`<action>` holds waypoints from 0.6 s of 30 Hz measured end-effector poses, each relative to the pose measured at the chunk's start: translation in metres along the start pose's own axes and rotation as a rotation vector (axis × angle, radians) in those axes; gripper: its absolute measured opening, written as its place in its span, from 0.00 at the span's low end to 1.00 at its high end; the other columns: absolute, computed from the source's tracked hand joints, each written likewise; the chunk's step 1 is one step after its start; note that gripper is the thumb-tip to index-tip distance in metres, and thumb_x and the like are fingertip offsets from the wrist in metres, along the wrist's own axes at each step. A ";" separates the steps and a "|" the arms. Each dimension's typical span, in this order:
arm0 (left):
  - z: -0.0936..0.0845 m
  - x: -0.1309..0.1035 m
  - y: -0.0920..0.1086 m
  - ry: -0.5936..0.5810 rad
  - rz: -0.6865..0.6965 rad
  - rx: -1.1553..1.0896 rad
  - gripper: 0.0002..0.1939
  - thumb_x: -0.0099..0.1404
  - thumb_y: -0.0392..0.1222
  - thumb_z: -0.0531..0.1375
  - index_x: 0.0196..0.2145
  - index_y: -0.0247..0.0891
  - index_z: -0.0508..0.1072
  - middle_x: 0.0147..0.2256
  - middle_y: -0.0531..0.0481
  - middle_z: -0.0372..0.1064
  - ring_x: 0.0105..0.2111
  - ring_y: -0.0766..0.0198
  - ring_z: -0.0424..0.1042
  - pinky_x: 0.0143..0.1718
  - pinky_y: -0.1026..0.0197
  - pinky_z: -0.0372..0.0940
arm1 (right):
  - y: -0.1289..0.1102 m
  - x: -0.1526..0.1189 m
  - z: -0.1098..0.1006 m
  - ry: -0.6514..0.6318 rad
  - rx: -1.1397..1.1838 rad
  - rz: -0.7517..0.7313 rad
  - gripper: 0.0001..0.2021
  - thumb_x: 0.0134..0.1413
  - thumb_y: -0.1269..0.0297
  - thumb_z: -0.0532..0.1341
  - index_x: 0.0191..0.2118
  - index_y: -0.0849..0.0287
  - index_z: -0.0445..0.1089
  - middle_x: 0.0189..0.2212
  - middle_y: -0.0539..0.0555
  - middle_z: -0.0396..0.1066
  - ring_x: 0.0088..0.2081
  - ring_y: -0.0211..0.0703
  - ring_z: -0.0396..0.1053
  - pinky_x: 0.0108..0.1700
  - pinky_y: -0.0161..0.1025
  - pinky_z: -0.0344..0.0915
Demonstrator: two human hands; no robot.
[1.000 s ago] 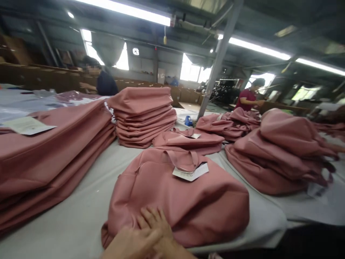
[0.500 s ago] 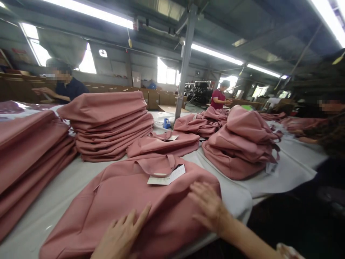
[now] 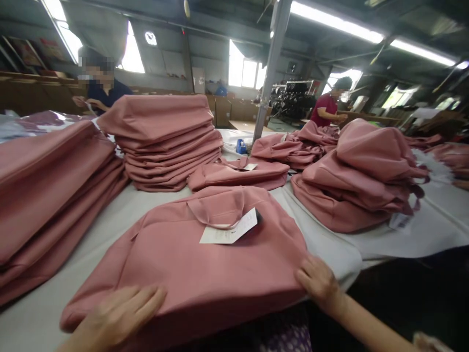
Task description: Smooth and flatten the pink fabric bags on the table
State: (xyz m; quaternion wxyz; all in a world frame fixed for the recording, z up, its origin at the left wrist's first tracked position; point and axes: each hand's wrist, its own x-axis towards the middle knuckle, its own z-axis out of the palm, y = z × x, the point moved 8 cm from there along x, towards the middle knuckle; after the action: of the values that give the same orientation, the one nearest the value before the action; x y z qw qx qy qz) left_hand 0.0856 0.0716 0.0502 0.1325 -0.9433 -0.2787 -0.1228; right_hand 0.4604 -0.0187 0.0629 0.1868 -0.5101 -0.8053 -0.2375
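Nearest the camera, left hand laid flat with fingers spread on the near left edge of a pink bag, blurred. Right hand at the bag's near right corner, fingers curled over the edge of the fabric, apparently gripping it. Bag spread flat across the near edge of the desk, covered in pale grey cloth, its near side hanging just over the rim. Handle loop lying on the bag's far half, with a white paper tag resting across it. Further back, a second flat pink bag with its own small tag. To the left, a long low stack of pink pieces; beside it, a neat folded pile standing taller. To the right, a loose heap of stuffed pink bags, and another rumpled heap behind. Small blue object near a grey post. Far off, a person in dark blue at left and a person in red at right, both at work.
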 end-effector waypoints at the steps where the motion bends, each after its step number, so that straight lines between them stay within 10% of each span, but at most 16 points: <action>1: 0.004 -0.017 0.011 0.051 0.055 0.049 0.25 0.62 0.26 0.47 0.47 0.50 0.71 0.42 0.57 0.76 0.35 0.63 0.72 0.41 0.62 0.64 | -0.009 -0.014 0.000 0.041 0.021 0.008 0.14 0.58 0.79 0.51 0.26 0.58 0.65 0.21 0.51 0.59 0.26 0.42 0.55 0.30 0.40 0.54; 6: 0.034 -0.042 0.026 -0.063 0.026 0.115 0.33 0.57 0.23 0.48 0.54 0.52 0.69 0.51 0.58 0.72 0.43 0.61 0.72 0.46 0.60 0.65 | -0.025 -0.037 0.004 0.076 0.084 -0.020 0.11 0.58 0.81 0.54 0.37 0.62 0.70 0.34 0.59 0.70 0.39 0.48 0.67 0.45 0.52 0.65; 10: 0.040 -0.023 0.020 -0.114 0.046 0.109 0.35 0.55 0.24 0.48 0.56 0.52 0.67 0.56 0.54 0.68 0.47 0.56 0.72 0.42 0.57 0.68 | -0.003 -0.014 -0.007 0.018 0.041 -0.009 0.21 0.53 0.86 0.52 0.48 0.61 0.69 0.56 0.67 0.65 0.62 0.68 0.52 0.57 0.81 0.44; 18: 0.060 -0.045 0.029 -0.126 0.001 0.095 0.42 0.57 0.28 0.48 0.65 0.60 0.47 0.59 0.54 0.64 0.58 0.50 0.64 0.55 0.51 0.58 | -0.020 -0.055 0.019 -0.148 0.108 -0.066 0.27 0.54 0.82 0.49 0.59 0.62 0.63 0.57 0.57 0.67 0.67 0.62 0.43 0.65 0.67 0.41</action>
State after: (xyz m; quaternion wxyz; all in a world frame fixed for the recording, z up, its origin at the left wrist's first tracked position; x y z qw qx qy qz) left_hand 0.0743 0.0455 -0.0252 0.1591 -0.9419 -0.2917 -0.0497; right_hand 0.4634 -0.0556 0.0137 0.1461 -0.4886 -0.8449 -0.1614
